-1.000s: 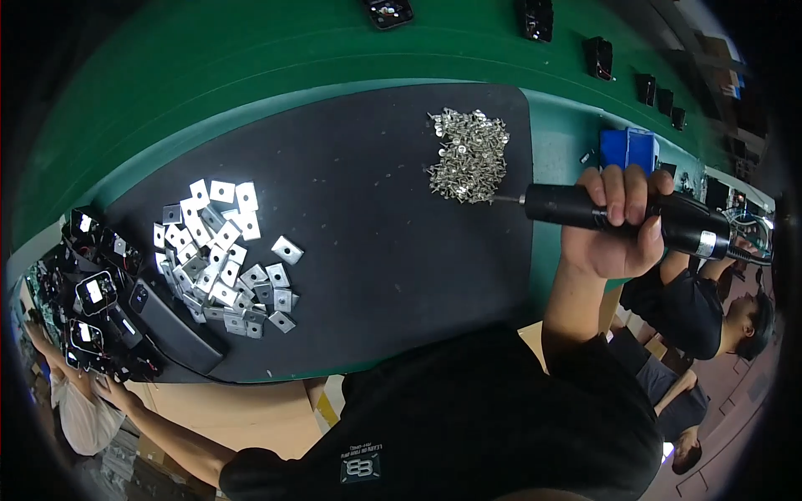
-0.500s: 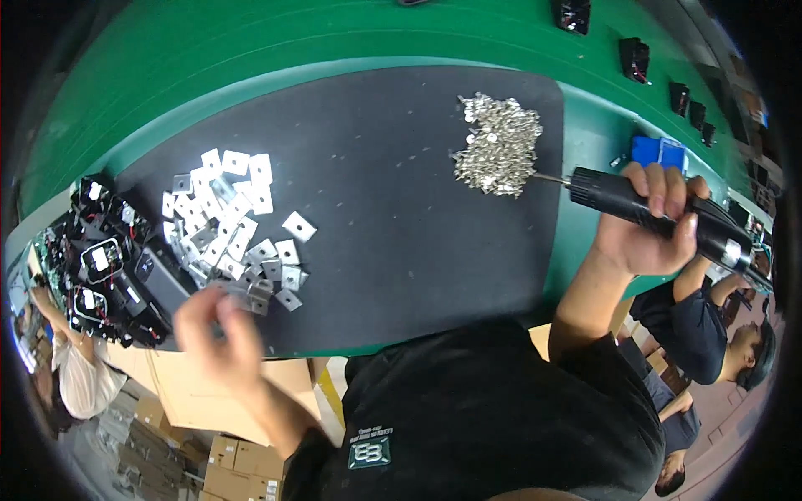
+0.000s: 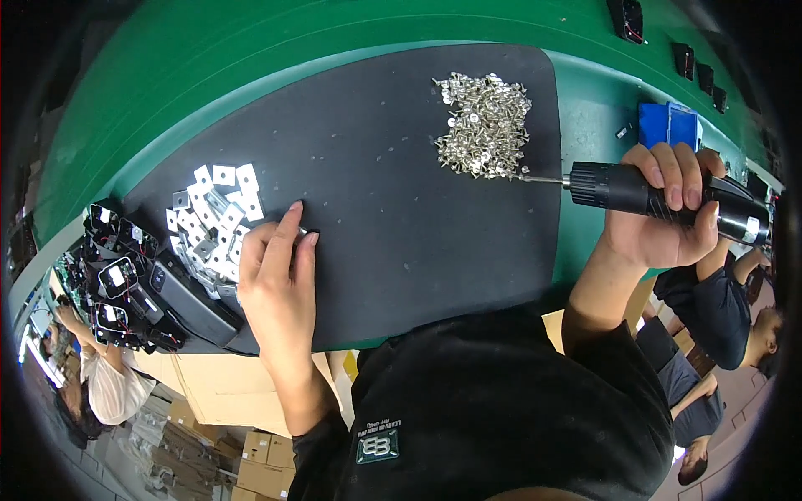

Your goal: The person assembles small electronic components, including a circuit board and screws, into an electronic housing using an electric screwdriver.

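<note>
My right hand [image 3: 668,204] is wrapped round a black electric screwdriver [image 3: 622,185]. It lies nearly level, its bit pointing left. The bit's tip reaches the lower right edge of a heap of silver screws [image 3: 484,125] on the black mat [image 3: 393,209]. My left hand [image 3: 280,280] rests at the right side of a pile of small silver metal plates [image 3: 209,204], each with a hole. Its thumb and forefinger close on a small metal plate, of which only a thin dark edge shows. The hand covers the pile's right part.
Black plastic housings [image 3: 121,275] with wiring crowd the left end of the mat. A blue bin [image 3: 668,125] stands beyond the screwdriver. More black units [image 3: 685,63] sit on the green surface [image 3: 334,33] at the far right. Other people work at both sides.
My left hand has moved right and away from me, from the pile's near edge onto the spot of a loose plate. The screwdriver stays by the screws. The view has shifted slightly.
</note>
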Demonstrator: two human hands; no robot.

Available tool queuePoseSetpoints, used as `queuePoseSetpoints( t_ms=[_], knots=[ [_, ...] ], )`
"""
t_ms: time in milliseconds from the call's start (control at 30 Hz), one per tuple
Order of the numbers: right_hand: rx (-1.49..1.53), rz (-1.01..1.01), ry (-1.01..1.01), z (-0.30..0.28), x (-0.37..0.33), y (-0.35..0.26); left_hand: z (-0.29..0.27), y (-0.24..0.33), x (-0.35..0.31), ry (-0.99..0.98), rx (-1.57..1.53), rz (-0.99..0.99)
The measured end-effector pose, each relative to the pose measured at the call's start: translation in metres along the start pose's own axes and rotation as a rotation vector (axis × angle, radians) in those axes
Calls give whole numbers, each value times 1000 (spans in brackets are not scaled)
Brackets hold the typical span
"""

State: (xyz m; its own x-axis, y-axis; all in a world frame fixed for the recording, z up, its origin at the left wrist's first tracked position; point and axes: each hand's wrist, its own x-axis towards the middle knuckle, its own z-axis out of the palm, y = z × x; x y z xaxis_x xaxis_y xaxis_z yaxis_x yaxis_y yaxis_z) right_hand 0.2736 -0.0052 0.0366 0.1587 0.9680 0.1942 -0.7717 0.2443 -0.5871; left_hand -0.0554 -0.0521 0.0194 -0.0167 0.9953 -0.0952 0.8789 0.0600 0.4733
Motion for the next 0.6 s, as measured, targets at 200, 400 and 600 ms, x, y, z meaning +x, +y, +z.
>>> queuePoseSetpoints(
  t_ms=[200,400,600],
  knots=[
    [32,30,-46,-8,-2,-3,-13,3,2,55,30,-122],
    [4,64,-1,-6,-1,-11,-11,5,7,-20,-41,-80],
    [43,51,25,-9,-3,-7,1,12,11,91,-191,-56]
  ],
)
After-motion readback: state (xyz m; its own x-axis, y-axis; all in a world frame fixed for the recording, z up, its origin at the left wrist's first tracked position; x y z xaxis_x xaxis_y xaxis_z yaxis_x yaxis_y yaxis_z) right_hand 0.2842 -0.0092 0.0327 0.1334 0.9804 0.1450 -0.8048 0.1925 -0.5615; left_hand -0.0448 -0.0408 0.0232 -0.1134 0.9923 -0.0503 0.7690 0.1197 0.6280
